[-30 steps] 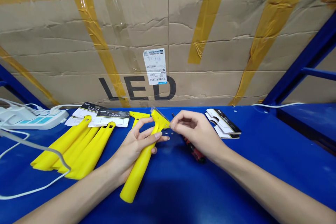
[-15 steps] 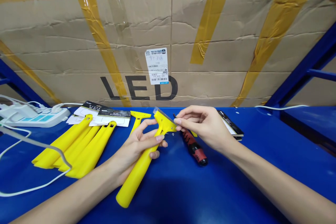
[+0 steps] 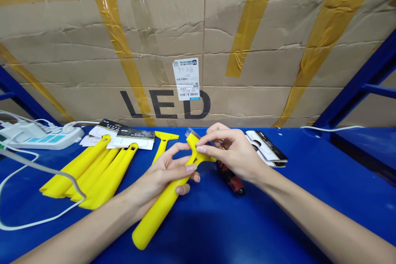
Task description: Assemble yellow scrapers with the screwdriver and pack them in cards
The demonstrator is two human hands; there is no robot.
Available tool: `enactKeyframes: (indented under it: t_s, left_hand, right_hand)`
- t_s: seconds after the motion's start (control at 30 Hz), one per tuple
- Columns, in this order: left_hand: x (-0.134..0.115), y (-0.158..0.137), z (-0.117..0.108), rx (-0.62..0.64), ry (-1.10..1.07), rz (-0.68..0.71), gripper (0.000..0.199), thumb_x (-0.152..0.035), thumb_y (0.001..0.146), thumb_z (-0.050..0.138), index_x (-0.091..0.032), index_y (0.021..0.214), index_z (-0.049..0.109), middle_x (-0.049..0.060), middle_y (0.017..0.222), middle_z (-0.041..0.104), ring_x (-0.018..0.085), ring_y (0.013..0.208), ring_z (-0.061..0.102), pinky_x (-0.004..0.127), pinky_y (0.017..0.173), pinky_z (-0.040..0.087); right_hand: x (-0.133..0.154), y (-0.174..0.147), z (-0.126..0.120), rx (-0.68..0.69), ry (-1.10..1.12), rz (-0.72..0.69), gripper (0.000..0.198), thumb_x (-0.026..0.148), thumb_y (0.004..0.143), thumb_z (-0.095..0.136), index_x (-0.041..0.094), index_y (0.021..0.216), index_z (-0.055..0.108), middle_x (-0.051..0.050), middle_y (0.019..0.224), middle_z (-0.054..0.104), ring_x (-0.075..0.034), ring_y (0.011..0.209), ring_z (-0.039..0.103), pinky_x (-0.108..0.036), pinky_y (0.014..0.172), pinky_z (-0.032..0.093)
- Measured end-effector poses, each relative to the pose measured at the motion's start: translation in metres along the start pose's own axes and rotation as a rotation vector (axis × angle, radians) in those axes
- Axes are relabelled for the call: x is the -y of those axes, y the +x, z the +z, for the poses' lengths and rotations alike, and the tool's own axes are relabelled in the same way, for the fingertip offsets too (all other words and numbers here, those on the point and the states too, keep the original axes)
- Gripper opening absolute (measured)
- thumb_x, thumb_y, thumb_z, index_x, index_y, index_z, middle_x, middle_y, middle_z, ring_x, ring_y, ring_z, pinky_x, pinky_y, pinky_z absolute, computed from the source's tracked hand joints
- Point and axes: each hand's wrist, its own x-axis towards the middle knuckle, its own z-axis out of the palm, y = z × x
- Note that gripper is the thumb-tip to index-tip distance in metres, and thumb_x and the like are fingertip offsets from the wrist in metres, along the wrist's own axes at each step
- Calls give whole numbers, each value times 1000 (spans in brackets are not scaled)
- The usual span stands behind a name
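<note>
My left hand is wrapped round the handle of a yellow scraper, its wide head tilted up to the right. Clear plastic covers the top corner of that head. My right hand is closed in a pinch, thumb and forefinger touching the middle of the scraper's head; anything between the fingertips is too small or hidden. Under the right hand lies a red and black screwdriver, partly covered. A second yellow scraper rests behind my left hand.
Several yellow handles or sleeves lie at left beside printed cards. More cards sit at right. A white power strip with trailing cables stands far left. A large cardboard box backs the blue table.
My right fingertips have shifted from the right end of the scraper's head to its middle. The scraper has tilted slightly, its handle end moving down and left.
</note>
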Motion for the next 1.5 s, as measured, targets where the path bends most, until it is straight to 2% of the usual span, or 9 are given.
enactKeyframes:
  t_s: [0.23,0.53,0.67,0.77,0.87,0.97,1.13,1.33,1.5]
  left_hand:
    - [-2,-1,0,42,2,-34,38,-4,84,71,-22,111,51,2,87,66,10,70,64,11,44,35]
    - [-3,-4,2,75,50,-15,34,-8,84,73,-23,107,52,2,81,64,9,63,62,11,43,35]
    - [-5,-3,4,20,-15,23,40,-4,83,72,-24,110,51,2,84,65,8,60,61,10,43,35]
    - [-7,1,1,-93,-62,62,39,-1,84,69,-23,110,51,3,86,65,8,61,61,9,42,36]
    - [-9,5,-5,-193,-71,83,37,-1,86,65,-23,111,50,3,85,62,9,64,61,9,43,38]
    - [-9,8,-9,-229,-75,95,38,0,85,65,-23,112,51,4,86,61,10,66,62,10,43,40]
    - [-9,8,-10,-247,-87,107,40,-1,80,72,-22,109,54,4,92,62,10,66,63,11,42,41]
    - [-6,7,-10,-246,-87,69,45,-2,82,71,-23,116,51,3,86,63,11,66,63,11,43,41]
    - [-1,8,-9,-224,-80,53,44,-3,81,73,-22,114,51,4,85,63,11,66,63,11,43,40]
  right_hand:
    - [-3,2,-2,20,22,34,21,36,73,84,19,79,75,1,80,52,-11,66,40,-29,61,32]
    - [6,3,-8,33,118,257,59,41,59,91,22,108,65,2,94,48,-12,75,44,-27,66,38]
    - [7,3,-17,-31,130,232,52,54,77,75,24,115,60,1,92,54,-13,73,49,-28,64,40]
    - [7,-6,-25,-65,-338,166,33,54,90,59,22,94,59,-2,83,59,-16,72,53,-30,64,38]
    - [7,-23,-25,105,-1006,202,31,52,91,57,21,90,59,-8,82,65,-24,73,59,-34,63,33]
    - [6,-37,-16,206,-1187,363,31,50,91,54,21,99,60,-11,79,68,-29,71,64,-33,58,28]
    - [4,-39,-13,99,-965,318,13,28,90,53,22,101,57,-4,73,67,-22,64,63,-31,57,33]
    - [4,-42,-48,-61,-300,350,43,54,95,52,25,125,59,-3,85,69,-16,61,62,-28,54,45]
    - [-4,-56,-69,-227,43,369,46,56,90,62,20,115,73,-4,76,64,-10,52,45,-24,43,31]
